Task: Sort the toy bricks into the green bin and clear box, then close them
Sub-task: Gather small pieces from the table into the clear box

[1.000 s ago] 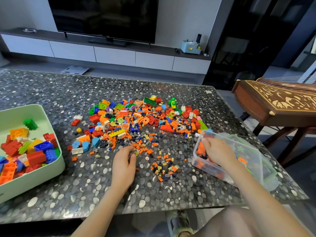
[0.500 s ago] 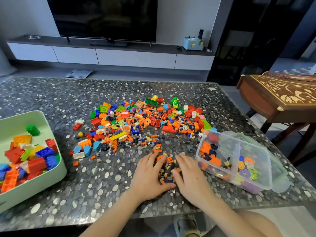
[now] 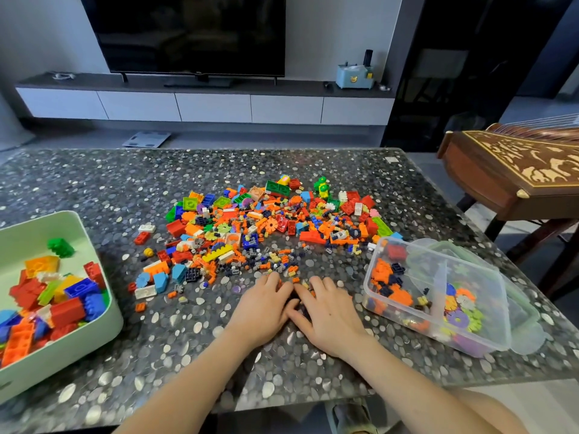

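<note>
Both hands lie palm-down on the pebble-patterned worktop (image 3: 94, 189), side by side and touching at the thumbs. The left hand (image 3: 261, 311) and the right hand (image 3: 329, 317) are cupped over a small cluster of tiny pieces; the fingers (image 3: 272, 281) are lightly curled and close together, tips on the worktop, and whether any piece is pinched cannot be told. The main pile of toy bricks (image 3: 266, 227) spreads just beyond the fingertips, toward the far edge. The clear box (image 3: 438, 296) stands near the right hand, on its outer side, lid off, its two compartments holding small orange and dark pieces and flower-shaped discs. The green bin (image 3: 103, 321) sits well apart from the left hand, at the worktop's left edge, open and holding large bricks.
</note>
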